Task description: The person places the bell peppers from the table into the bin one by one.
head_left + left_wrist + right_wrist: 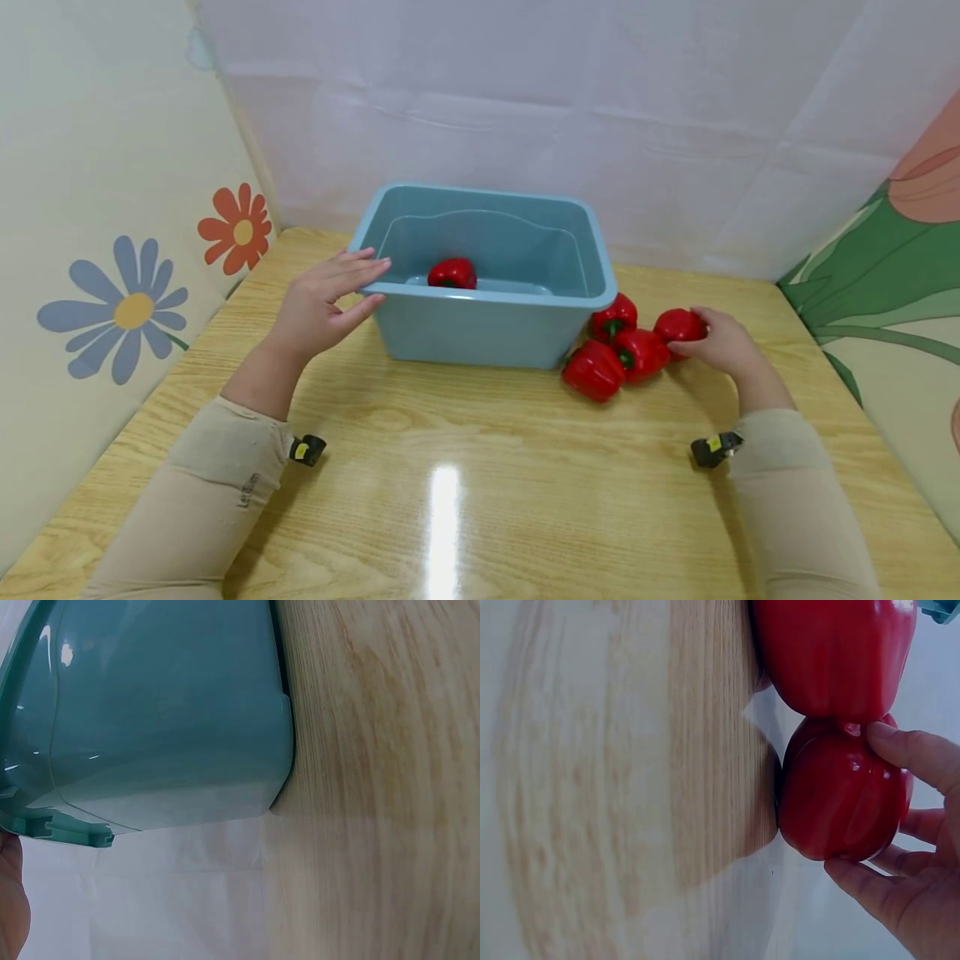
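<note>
The left hand (322, 302), fingers extended, rests on the near-left rim of the blue bin (472, 335); a red pepper (452, 273) lies inside. Farther right, three peppers (642, 354) cluster on the desk (360, 517); beside them the right hand (723, 340) grips the rightmost pepper (677, 325).

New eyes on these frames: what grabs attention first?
Probably the glossy red peppers: four clustered on the table just right of the blue tub, the rightmost one gripped by the right hand. Next, the tub itself, at the table's far side, with a lone pepper inside and the left hand resting on its rim at the left end.
</note>
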Motion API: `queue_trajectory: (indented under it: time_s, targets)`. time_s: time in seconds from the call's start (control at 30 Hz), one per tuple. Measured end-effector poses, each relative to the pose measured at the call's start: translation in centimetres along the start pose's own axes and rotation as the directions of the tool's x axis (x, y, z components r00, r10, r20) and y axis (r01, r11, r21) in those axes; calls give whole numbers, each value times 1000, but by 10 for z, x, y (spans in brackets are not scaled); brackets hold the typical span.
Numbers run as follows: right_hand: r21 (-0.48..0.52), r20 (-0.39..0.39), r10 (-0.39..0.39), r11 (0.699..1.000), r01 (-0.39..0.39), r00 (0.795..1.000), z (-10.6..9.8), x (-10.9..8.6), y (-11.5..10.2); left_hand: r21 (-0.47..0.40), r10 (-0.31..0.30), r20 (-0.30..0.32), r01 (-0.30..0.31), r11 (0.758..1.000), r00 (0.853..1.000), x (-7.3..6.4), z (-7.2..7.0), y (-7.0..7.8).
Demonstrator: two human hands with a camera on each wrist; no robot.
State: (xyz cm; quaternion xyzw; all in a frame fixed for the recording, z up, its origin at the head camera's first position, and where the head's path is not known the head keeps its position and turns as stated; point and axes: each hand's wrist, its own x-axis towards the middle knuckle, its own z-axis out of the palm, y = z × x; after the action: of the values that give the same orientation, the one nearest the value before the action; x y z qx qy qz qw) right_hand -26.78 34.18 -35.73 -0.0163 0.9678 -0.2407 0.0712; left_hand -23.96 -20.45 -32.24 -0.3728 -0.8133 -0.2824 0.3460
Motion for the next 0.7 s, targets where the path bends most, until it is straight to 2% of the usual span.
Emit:
queue_trajectory:
  time_s: [0.33, 0.7]
  targets:
    - [31, -5, 16, 999, -15, 1000, -1, -1, -1, 14, -12, 19, 11, 1000, 1000, -1, 0, -3]
    - [99, -53, 47, 994, -41, 997, -9, -6, -4, 4, -1, -1, 1, 1000, 1000, -1, 1, -2]
